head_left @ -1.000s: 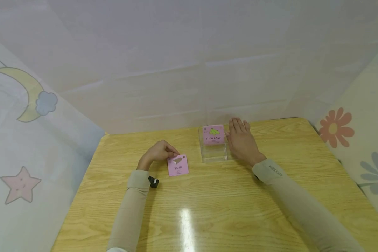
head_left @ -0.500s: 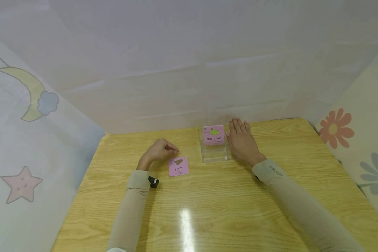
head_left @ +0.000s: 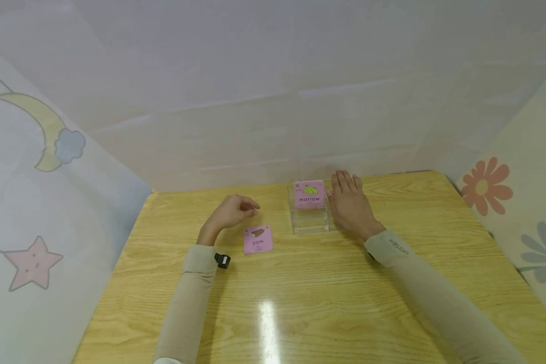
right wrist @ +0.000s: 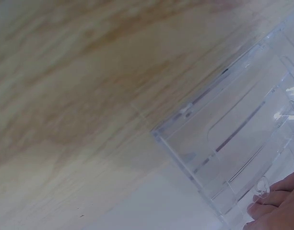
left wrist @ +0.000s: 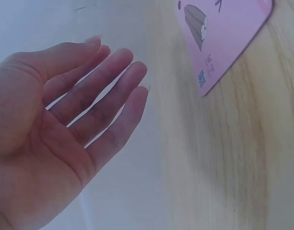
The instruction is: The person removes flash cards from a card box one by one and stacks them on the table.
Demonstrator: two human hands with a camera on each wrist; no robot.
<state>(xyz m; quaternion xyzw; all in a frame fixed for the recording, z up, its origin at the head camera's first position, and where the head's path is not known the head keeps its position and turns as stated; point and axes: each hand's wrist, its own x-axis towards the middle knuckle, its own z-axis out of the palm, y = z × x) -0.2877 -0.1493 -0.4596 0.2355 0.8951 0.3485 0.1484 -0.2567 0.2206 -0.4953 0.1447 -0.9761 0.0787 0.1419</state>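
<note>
A pink card printed "yam" [head_left: 258, 240] lies flat on the table. Just above it, my left hand [head_left: 229, 211] hovers with nothing in it; the left wrist view shows its fingers [left wrist: 108, 108] loosely bent and apart from the card [left wrist: 228, 38]. A clear plastic holder [head_left: 310, 222] with stepped slots stands near the table's back edge, and a pink "marrow" card [head_left: 309, 195] leans upright in its rear part. My right hand [head_left: 351, 205] lies with fingers extended along the holder's right side. In the right wrist view its fingertips [right wrist: 262, 208] are at the clear holder [right wrist: 223, 129].
The wooden table [head_left: 327, 303] ends at a pale wall hanging [head_left: 236, 101] just behind the holder. Side panels with a moon and star [head_left: 34, 263] stand at left, and flowers [head_left: 482, 185] at right. A small black device [head_left: 222, 261] sits at the left wrist.
My left hand has let go of the yam card and risen up and away from it. The card has settled flat on the table. My right hand has stayed at the holder.
</note>
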